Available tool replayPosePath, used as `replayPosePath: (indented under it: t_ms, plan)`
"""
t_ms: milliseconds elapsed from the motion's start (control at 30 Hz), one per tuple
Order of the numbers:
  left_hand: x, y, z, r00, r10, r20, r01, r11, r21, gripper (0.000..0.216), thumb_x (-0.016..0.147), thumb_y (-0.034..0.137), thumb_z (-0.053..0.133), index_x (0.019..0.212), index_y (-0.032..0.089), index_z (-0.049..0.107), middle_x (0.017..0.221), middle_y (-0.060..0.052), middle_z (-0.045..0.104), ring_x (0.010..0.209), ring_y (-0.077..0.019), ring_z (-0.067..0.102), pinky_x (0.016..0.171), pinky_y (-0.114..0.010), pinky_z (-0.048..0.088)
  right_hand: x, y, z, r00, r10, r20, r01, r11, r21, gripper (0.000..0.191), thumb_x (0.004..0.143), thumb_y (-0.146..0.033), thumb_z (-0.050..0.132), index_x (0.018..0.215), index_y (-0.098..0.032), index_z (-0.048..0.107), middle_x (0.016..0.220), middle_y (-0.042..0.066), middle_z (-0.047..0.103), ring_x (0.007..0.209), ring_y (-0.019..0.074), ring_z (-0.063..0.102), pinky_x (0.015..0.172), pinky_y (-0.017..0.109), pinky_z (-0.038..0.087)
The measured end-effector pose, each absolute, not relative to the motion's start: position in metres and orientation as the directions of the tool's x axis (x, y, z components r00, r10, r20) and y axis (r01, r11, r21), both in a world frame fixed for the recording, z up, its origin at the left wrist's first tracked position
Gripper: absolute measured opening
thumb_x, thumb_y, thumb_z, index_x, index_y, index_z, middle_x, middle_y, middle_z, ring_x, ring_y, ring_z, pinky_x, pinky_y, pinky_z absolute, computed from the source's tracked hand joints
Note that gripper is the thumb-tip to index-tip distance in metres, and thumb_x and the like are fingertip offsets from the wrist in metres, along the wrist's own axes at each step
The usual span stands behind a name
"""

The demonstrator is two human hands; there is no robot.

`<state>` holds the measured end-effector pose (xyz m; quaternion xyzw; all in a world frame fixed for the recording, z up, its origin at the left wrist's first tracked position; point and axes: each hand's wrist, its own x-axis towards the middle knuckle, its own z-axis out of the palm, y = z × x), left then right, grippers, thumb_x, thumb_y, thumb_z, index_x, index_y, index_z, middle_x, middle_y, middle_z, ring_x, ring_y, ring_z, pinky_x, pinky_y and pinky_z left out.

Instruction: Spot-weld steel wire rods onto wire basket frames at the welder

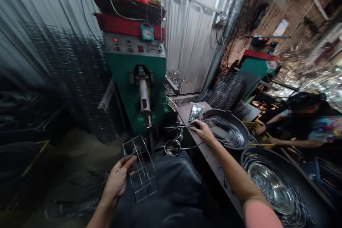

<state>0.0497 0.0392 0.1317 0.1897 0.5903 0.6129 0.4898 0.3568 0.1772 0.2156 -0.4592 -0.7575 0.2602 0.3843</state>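
My left hand (120,174) is closed on a small rectangular wire rack (145,177), gripping its left side between thumb and fingers. The rack is tilted above my lap, which is covered in dark cloth (175,171). Farther right, my right hand (203,132) pinches a thin metal wire (176,127) whose end points left toward the machine. A curved wire (184,148) runs below that hand; whether it is the same piece I cannot tell. Ahead stands a green welding machine (133,96) with a cylindrical electrode arm (144,96), apart from both hands.
Beside my right arm is a narrow bench (199,138) with a phone (195,113). Basins of bent wires (227,131) stand to the right, one bearing a metal bowl (271,187). A co-worker (301,124) sits beyond. Stacked wire racks (77,78) rise at left.
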Motion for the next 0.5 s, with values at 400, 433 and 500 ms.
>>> replayPosePath:
  t_ms: [400,433,500]
  plan:
    - [0.034,0.088,0.137,-0.491,0.773,-0.402,-0.332,0.261,0.907,0.046,0.032,0.035,0.078,0.073,0.019,0.066,0.075,-0.001,0.06,0.063,-0.0111,0.049,0.048,-0.019,0.037,0.297,0.21,0.13,-0.224,0.89,0.398,0.357,0.454,-0.816,0.014,0.078,-0.03,0.056,0.082,-0.02,0.066,0.082,0.003,0.066,0.079,0.0165,0.06,0.075,0.028,0.045]
    - [0.035,0.092,0.138,-0.489,0.772,-0.406,-0.335,0.263,0.905,0.046,0.032,0.034,0.078,0.073,0.018,0.065,0.074,-0.001,0.06,0.063,-0.0109,0.049,0.047,-0.018,0.037,0.294,0.213,0.128,-0.214,0.894,0.393,0.351,0.446,-0.824,0.014,0.078,-0.03,0.056,0.082,-0.02,0.066,0.081,0.003,0.066,0.078,0.0163,0.06,0.074,0.028,0.045]
    - [0.035,0.098,0.139,-0.484,0.775,-0.406,-0.341,0.261,0.903,0.045,0.033,0.034,0.078,0.072,0.018,0.065,0.073,-0.001,0.059,0.062,-0.0107,0.049,0.046,-0.018,0.036,0.291,0.217,0.123,-0.199,0.9,0.388,0.339,0.435,-0.834,0.014,0.078,-0.03,0.057,0.081,-0.02,0.067,0.08,0.003,0.066,0.077,0.0161,0.06,0.074,0.028,0.045]
